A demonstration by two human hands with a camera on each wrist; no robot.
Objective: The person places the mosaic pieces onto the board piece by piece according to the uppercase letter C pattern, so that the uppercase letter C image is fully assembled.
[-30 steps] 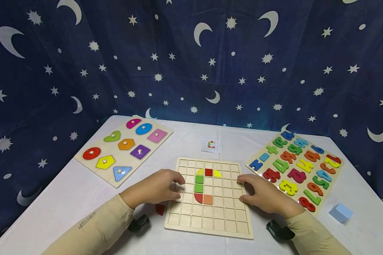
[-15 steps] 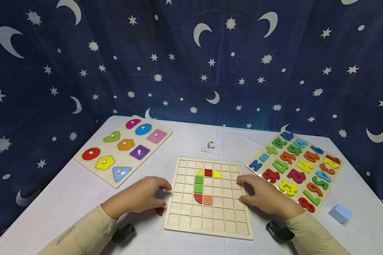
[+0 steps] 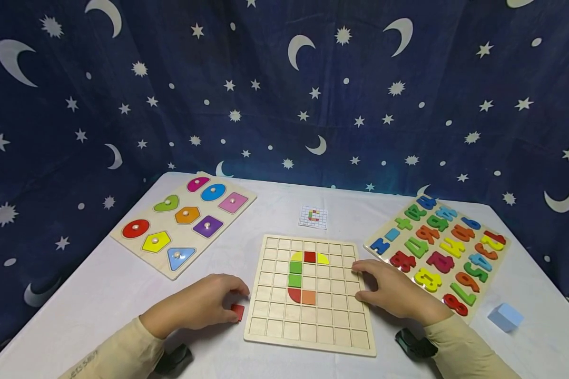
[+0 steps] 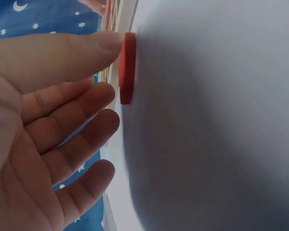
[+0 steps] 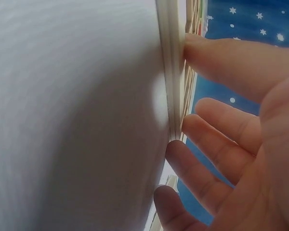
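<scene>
A square wooden grid board [image 3: 332, 318] lies in the middle of the table in the head view. Coloured tiles sit in some of its cells: two green squares [image 3: 295, 273], a red square [image 3: 310, 257], yellow curved pieces [image 3: 322, 258], a red curved piece [image 3: 294, 295] and an orange square [image 3: 308, 297]. Left of the board, my left hand [image 3: 201, 302] has its thumb tip at a loose flat red tile [image 3: 238, 311], partly hidden in the head view. The left wrist view shows the tile edge-on [image 4: 128, 72], fingers spread loosely. My right hand [image 3: 398, 289] rests thumb and fingertips on the board's right edge.
A small card [image 3: 313, 217] with a printed coloured grid pattern lies behind the board. At back left is a knobbed shape puzzle [image 3: 218, 223]; at right, a letter-and-number puzzle [image 3: 438, 247]. A light blue block [image 3: 506, 316] stands at far right.
My left hand has moved left off the board and down to the loose red tile, which now shows at a different angle. The right hand and the board have hardly moved.
</scene>
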